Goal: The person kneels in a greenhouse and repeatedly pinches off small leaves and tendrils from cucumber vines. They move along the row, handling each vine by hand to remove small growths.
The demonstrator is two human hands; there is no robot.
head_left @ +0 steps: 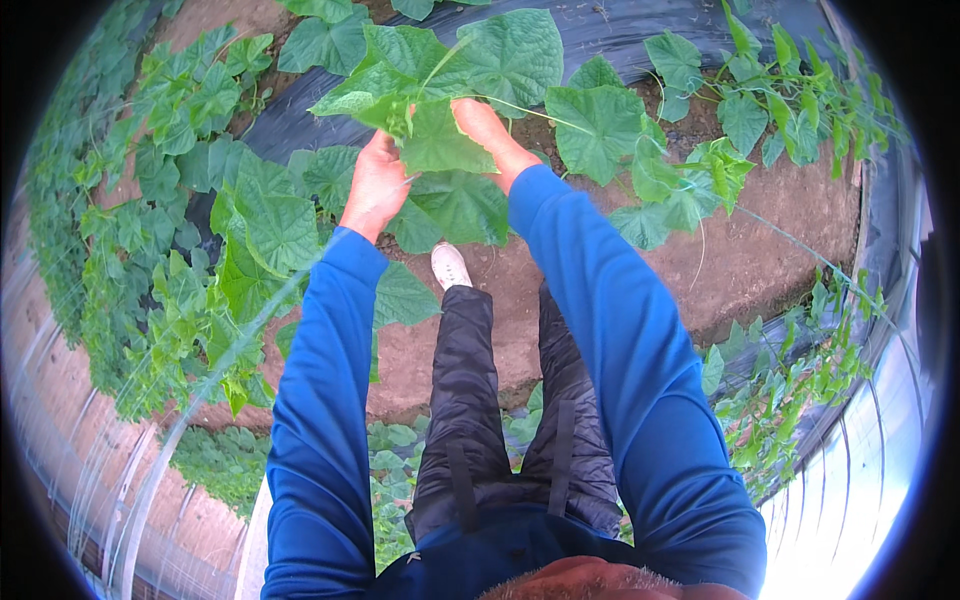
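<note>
Both my hands are raised among the broad green leaves of a climbing plant that looks like cucumber, near the top of the view. My left hand is at the left side of the plant's top, its fingertips partly behind a leaf. On the right, my right hand reaches behind a leaf that hangs between the hands and covers its fingers. A thin pale tendril runs rightward from there. Whether either hand grips the stem is hidden. A pale twine stretches from near my left hand down to the lower left.
Black plastic mulch covers the bed beyond the plants. More vines stand at left and right. Another twine crosses the right side. A white shoe stands on the brown soil path, close to the plants.
</note>
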